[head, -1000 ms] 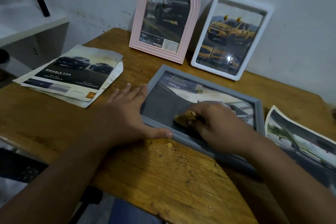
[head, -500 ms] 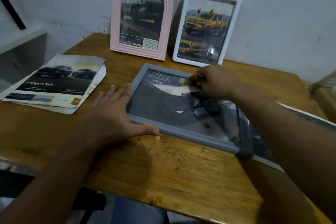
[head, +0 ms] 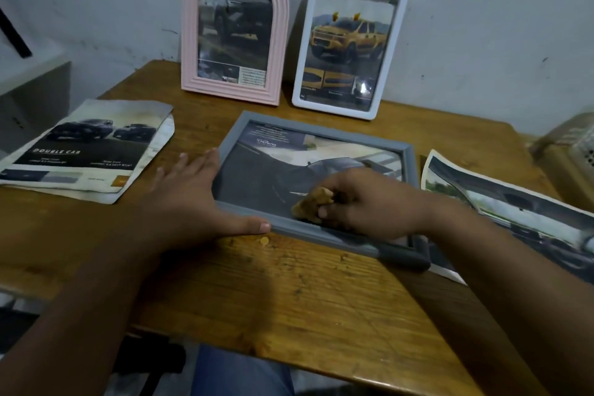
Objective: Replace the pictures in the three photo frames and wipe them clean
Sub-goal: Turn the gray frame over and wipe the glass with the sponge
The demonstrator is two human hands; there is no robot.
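A grey photo frame [head: 321, 133] with a car picture lies flat on the wooden table [head: 289, 292]. My left hand [head: 193, 199] rests flat against the frame's left edge, thumb along its near rim. My right hand [head: 363, 206] presses a small yellow-brown sponge [head: 310, 202] on the glass near the frame's front edge. A pink arched frame [head: 193, 42] and a white rectangular frame [head: 397, 51], each with a truck picture, lean upright against the wall behind.
Loose car pictures [head: 83, 151] lie stacked at the table's left. Another loose picture [head: 514, 202] lies at the right, partly under the grey frame. Sponge crumbs [head: 264, 241] dot the wood near the frame. A beige box [head: 569, 157] stands at the far right.
My right hand, with the sponge in it, slid from the frame's far edge back to the glass by the near edge. The left hand stayed on the frame.
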